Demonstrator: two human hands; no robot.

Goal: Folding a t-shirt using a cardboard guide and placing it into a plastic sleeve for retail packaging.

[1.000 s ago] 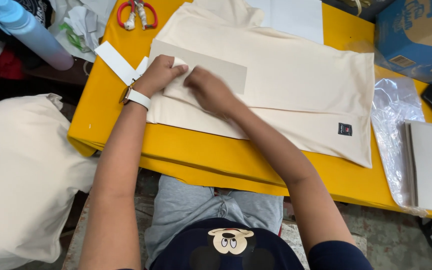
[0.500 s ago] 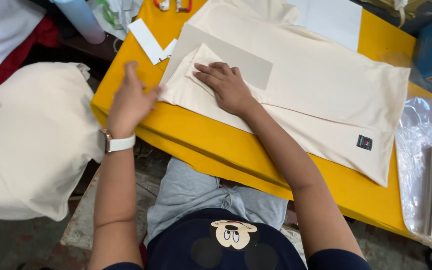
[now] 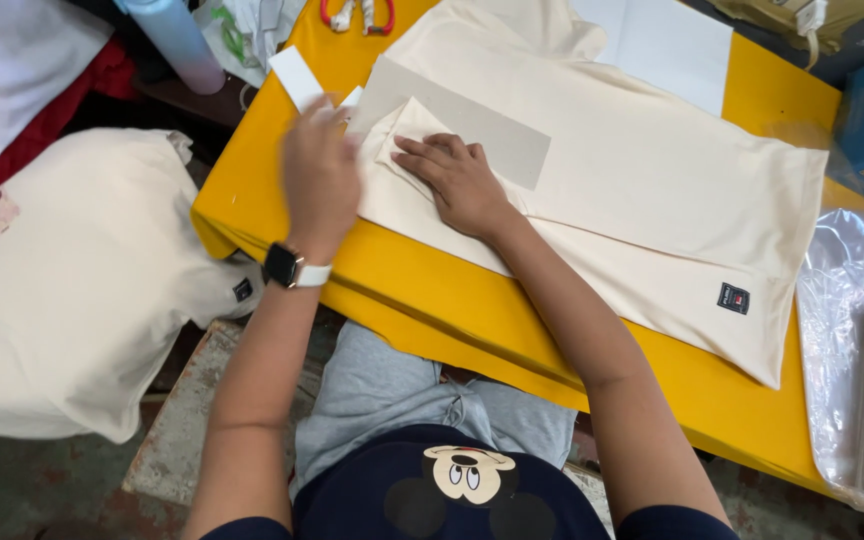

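Cream cotton, a T-shirt (image 3: 642,200), lies flat on the yellow table (image 3: 432,310) under both my hands. My right hand (image 3: 457,180) rests palm down on the folded sleeve, fingers close together and pressing it against the grey cardboard folding board (image 3: 492,135) just beyond my fingertips. My left hand (image 3: 320,175) is blurred, open with fingers loosely together, at the shirt's edge; whether it grips the cloth I cannot tell. Beyond it lie a white paper strip (image 3: 297,78) and red-handled scissors (image 3: 357,14). Left of my left arm sits a stack of cream shirts (image 3: 82,290).
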